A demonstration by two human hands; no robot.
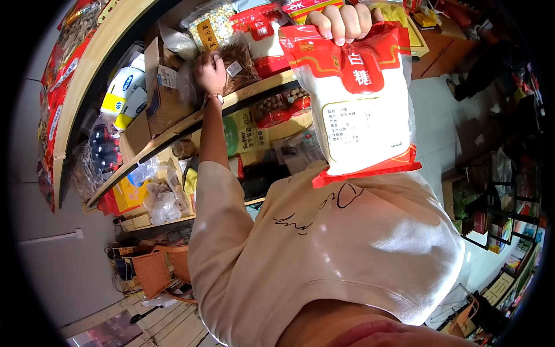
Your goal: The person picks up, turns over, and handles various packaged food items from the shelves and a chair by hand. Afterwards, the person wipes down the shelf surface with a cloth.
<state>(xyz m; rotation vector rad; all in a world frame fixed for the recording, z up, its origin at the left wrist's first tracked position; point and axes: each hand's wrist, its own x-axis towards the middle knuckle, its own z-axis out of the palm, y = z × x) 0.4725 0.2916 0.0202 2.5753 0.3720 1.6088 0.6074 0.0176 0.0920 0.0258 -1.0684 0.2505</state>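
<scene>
My right hand (342, 24) grips the top edge of a bag of white sugar (367, 130), its fingers folded over the front. The bag is clear plastic with red bands, and its printed label faces me. It hangs upright in front of my chest, hiding the right forearm. At the shelf on the left, my left hand (210, 72), with a watch on the wrist, has its fingers bent at the edge of a clear bag of dried brown strips (239, 62). Behind stand a second bag of white sugar (267, 43) and a bag of pale mixed pieces (213, 24).
A cardboard box (165, 87) and white-and-yellow packs (124, 89) stand on the curved wooden shelf (260, 87). A lower tier holds a green pack (240, 132) and other bags. Orange baskets (153, 272) are at the lower left. More shelving (491, 214) stands at the right.
</scene>
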